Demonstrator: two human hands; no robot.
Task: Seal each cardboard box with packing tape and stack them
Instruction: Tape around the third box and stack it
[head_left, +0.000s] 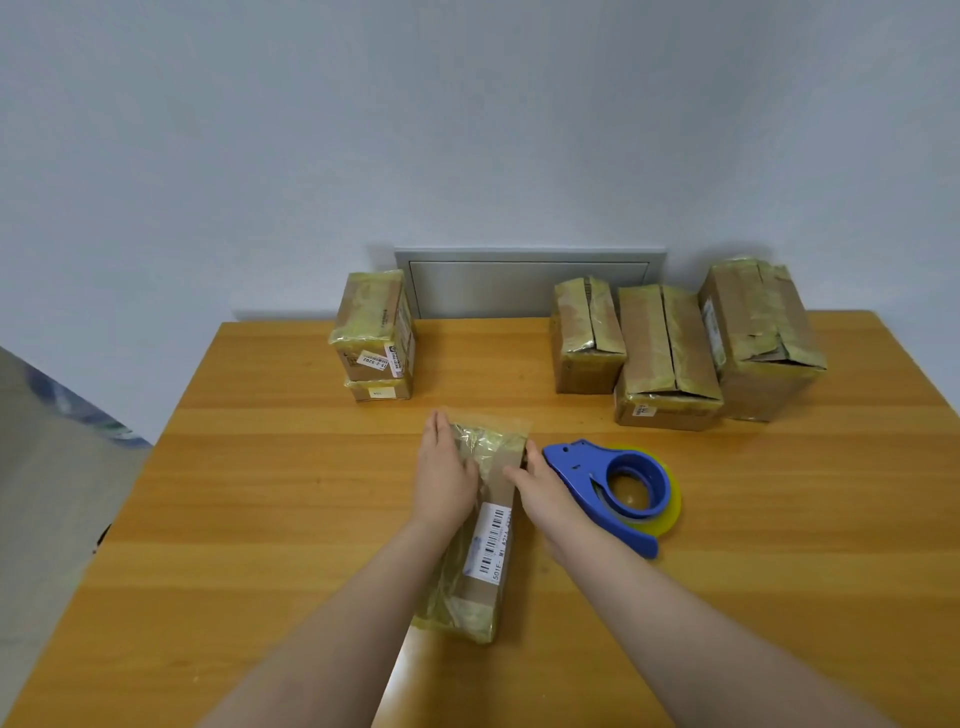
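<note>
A long narrow cardboard box (480, 540) wrapped in yellowish tape, with a barcode label, lies in the middle of the wooden table (260, 493). My left hand (444, 470) lies flat with fingers together on the box's far left side. My right hand (540, 486) presses against its right side. A blue tape dispenser (615, 486) with a yellowish roll lies on the table just right of my right hand, untouched. At the back left, one taped box (371, 322) rests on a flatter taped box (379, 389).
Three taped boxes stand at the back right: a small one (587, 335), a longer one (667, 356) and a bigger one (761, 332). A grey metal panel (524, 286) is set in the wall behind the table. The table's left edge drops to a grey floor.
</note>
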